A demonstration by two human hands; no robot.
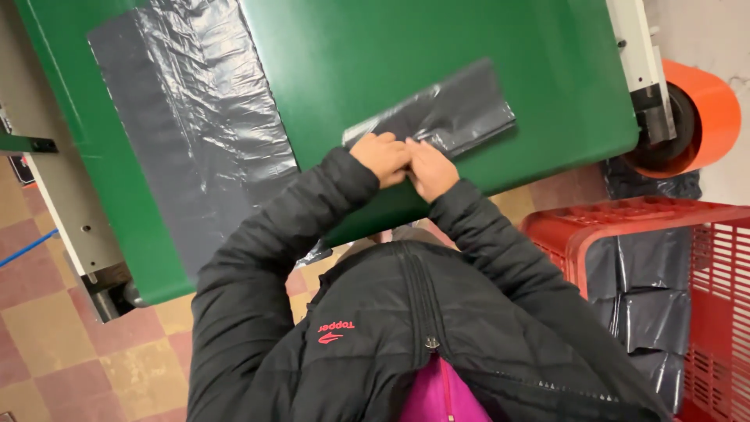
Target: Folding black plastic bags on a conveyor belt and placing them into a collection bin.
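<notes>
A workshop: green machine table [469,47], orange film roll [707,109].

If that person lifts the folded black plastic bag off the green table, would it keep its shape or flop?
The folded black bag would likely flop: it is thin, wrinkled film lying flat on the green table. It looks light for its size. Its glossy surface suggests it may slide and unfold easily, which may be why the left hand and right hand press its edge.

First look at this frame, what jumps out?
The big green table fills the top of the view, with both hands meeting at its near edge: left hand and right hand pressing on a folded dark grey plastic bag. A long flat sheet of the same plastic lies across the table's left part. At right sit a red crate holding folded bags and an orange roll.
</notes>
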